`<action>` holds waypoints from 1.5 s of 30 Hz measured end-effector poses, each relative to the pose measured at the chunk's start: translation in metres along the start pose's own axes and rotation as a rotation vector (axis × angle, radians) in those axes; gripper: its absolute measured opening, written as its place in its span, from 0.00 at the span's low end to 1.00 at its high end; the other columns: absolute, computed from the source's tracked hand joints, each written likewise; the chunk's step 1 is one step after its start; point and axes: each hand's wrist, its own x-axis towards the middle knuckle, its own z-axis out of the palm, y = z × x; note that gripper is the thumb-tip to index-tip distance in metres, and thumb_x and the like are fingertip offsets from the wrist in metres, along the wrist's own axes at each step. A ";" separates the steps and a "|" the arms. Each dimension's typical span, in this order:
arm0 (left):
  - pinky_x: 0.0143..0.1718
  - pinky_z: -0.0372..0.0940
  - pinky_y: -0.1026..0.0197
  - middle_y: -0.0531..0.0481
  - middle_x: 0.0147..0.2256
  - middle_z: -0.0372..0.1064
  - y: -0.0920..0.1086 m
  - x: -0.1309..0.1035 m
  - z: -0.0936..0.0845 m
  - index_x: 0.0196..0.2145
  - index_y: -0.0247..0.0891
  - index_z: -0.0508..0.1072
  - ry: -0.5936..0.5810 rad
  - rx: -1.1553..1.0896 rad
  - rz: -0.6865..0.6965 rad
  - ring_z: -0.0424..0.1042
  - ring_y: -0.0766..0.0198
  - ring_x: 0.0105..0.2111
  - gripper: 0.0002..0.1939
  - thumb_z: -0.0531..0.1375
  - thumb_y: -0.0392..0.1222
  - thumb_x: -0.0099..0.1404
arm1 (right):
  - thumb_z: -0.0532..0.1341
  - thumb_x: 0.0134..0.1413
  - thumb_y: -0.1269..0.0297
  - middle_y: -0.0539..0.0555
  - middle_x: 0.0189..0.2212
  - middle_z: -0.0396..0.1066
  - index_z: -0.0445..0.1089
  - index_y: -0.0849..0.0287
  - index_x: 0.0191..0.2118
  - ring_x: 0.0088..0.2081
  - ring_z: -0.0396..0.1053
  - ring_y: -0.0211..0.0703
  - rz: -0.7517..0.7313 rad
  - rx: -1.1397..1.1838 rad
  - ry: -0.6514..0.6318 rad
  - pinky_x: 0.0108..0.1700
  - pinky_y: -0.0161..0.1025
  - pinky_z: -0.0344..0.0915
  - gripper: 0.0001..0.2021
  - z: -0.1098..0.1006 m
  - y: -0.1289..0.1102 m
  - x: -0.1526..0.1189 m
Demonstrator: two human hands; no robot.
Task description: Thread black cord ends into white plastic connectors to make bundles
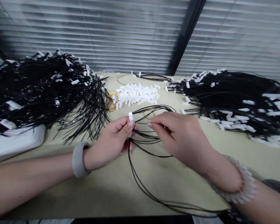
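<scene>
Near the middle of the table, my left hand (118,132) is closed on a narrow white strip (131,116) with several thin black wires (151,135) running out of it to the right. Its thumb presses on the strip, and the fingers behind are partly hidden. My right hand (177,133) is pinched at the thumb and forefinger around one black wire just right of the strip. Other wires loop behind and below this hand, and a few curve down towards the table's front edge. A yellow rubber band (149,114) lies between the hands.
Loose small white pieces (138,93) form a heap behind my hands. A large pile of black wires (44,84) rises at the left, by a white tray (35,137). Wires with white tags (238,96) lie at the right. More rubber bands (112,107) sit near the heap.
</scene>
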 end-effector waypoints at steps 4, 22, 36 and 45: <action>0.13 0.52 0.72 0.57 0.22 0.58 -0.001 0.000 -0.001 0.29 0.38 0.65 -0.024 0.013 0.007 0.62 0.74 0.15 0.11 0.51 0.46 0.64 | 0.54 0.55 0.68 0.49 0.27 0.71 0.71 0.58 0.32 0.31 0.67 0.35 -0.020 0.019 -0.018 0.34 0.33 0.59 0.08 0.000 0.000 0.000; 0.13 0.54 0.71 0.57 0.22 0.60 -0.003 -0.001 -0.002 0.31 0.37 0.65 -0.101 0.080 -0.006 0.63 0.74 0.15 0.12 0.53 0.49 0.63 | 0.50 0.56 0.72 0.52 0.26 0.67 0.68 0.62 0.29 0.30 0.64 0.37 -0.134 -0.031 -0.051 0.34 0.34 0.60 0.10 0.011 -0.005 0.001; 0.12 0.56 0.71 0.57 0.22 0.60 -0.001 0.005 -0.001 0.29 0.36 0.64 0.107 -0.058 -0.006 0.65 0.72 0.16 0.11 0.53 0.47 0.63 | 0.54 0.54 0.58 0.48 0.20 0.65 0.63 0.57 0.23 0.22 0.60 0.38 -0.214 -0.292 -0.395 0.25 0.37 0.44 0.13 -0.010 0.003 -0.012; 0.13 0.57 0.71 0.56 0.23 0.60 -0.002 0.006 -0.001 0.29 0.36 0.63 0.132 -0.050 0.007 0.66 0.72 0.17 0.11 0.53 0.46 0.63 | 0.53 0.50 0.72 0.48 0.14 0.62 0.60 0.56 0.21 0.15 0.54 0.38 -0.297 -0.508 -0.269 0.22 0.37 0.36 0.09 -0.013 0.005 -0.017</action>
